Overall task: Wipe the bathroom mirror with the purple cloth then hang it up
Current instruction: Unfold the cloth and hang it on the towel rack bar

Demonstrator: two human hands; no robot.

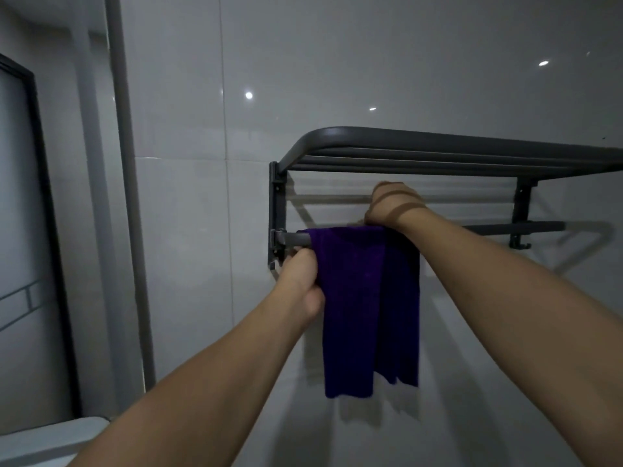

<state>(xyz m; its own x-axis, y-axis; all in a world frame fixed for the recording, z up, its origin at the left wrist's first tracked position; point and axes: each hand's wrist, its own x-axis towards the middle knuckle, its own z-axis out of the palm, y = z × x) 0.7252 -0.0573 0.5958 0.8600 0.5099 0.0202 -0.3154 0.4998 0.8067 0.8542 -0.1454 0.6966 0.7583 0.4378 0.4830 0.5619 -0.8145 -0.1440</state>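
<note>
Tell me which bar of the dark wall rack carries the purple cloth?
The single lower bar carries the purple cloth; the upper shelf bars are bare.

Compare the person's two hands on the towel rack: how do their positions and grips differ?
The left hand sits below the rail, pinching the purple cloth at its left edge; the right hand reaches higher, over the rail's top behind the cloth. The left shows knuckles and thumb; the right's fingers are hidden. Both touch the draped cloth.
</note>
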